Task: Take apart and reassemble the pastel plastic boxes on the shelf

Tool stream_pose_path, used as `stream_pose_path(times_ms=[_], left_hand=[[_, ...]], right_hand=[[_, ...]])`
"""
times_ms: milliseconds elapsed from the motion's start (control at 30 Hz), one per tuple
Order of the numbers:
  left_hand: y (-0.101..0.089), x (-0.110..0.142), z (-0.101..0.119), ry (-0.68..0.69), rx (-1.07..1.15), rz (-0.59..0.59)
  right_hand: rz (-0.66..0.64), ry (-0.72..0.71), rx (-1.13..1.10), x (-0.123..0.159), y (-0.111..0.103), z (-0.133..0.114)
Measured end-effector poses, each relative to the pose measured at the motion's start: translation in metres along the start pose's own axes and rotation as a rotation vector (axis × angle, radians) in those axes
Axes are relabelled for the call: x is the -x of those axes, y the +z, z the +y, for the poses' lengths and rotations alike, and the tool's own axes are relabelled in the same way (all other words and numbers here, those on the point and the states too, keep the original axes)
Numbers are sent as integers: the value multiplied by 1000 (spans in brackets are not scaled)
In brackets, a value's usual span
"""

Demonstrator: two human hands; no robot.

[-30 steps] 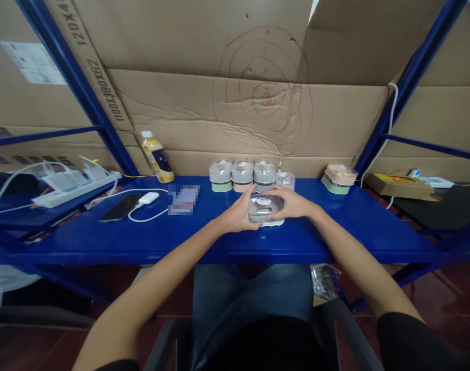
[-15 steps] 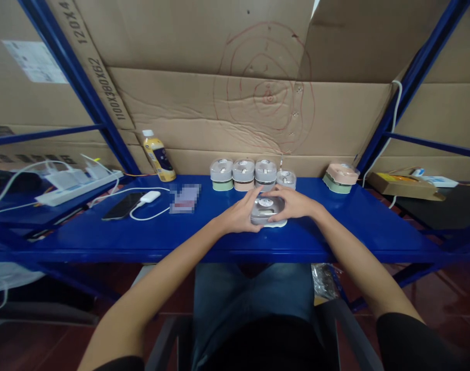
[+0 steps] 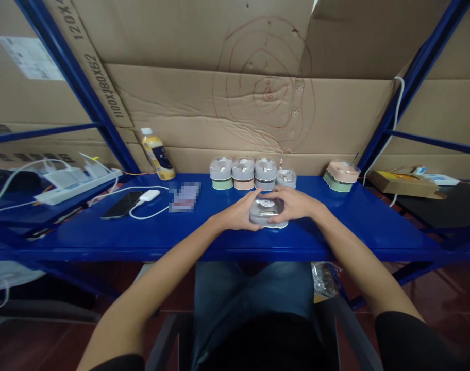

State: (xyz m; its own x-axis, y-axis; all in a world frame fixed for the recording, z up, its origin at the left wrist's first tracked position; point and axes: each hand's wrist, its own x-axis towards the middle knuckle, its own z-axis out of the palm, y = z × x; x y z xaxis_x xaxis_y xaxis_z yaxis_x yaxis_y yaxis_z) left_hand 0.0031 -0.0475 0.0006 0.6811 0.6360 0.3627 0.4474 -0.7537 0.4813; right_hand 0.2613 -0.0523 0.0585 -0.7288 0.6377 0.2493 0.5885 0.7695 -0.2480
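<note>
A grey container with a clear lid (image 3: 266,210) sits on the blue shelf near its front edge, a pale wavy rim showing below it. My left hand (image 3: 240,212) is wrapped round its left side. Round the right side curls my right hand (image 3: 295,204), its thumb in front. Behind my fingers stands a row of similar clear-lidded containers: one with a green base (image 3: 221,173), one with a pink base (image 3: 244,173), a grey one (image 3: 265,173) and a lower grey one (image 3: 286,178).
A pink and green container stack (image 3: 341,176) stands back right. Leftward are a yellow drink bottle (image 3: 158,154), a phone (image 3: 122,204), a white charger with cable (image 3: 149,196) and a power strip (image 3: 78,188). An open cardboard box (image 3: 407,186) lies far right; cardboard (image 3: 173,113) walls the back.
Both hands keep their hold on the grey container, whose top appears slightly shifted against the pale rim below. The whole view has moved a little; the other things stay in place.
</note>
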Motion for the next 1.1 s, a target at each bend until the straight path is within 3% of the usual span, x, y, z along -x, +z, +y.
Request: stream_pose_path(times_ms=[433, 567, 733, 867, 967, 1100], left_hand=[[-4, -1, -8, -20, 32, 30], [-2, 0, -16, -38, 79, 32], [-3, 2, -18, -109, 18, 10], [-6, 2, -13, -103, -41, -19], [-7, 2, -13, -88, -50, -20], [-7, 2, -14, -97, -58, -32]], right_hand=[[-47, 16, -75, 1, 10, 12], [-60, 95, -41, 14, 6, 16], [-70, 354, 134, 62, -7, 22], [-69, 628, 251, 98, -22, 48], [-94, 878, 350, 97, -29, 76], [8, 1105, 348, 61, -29, 105]])
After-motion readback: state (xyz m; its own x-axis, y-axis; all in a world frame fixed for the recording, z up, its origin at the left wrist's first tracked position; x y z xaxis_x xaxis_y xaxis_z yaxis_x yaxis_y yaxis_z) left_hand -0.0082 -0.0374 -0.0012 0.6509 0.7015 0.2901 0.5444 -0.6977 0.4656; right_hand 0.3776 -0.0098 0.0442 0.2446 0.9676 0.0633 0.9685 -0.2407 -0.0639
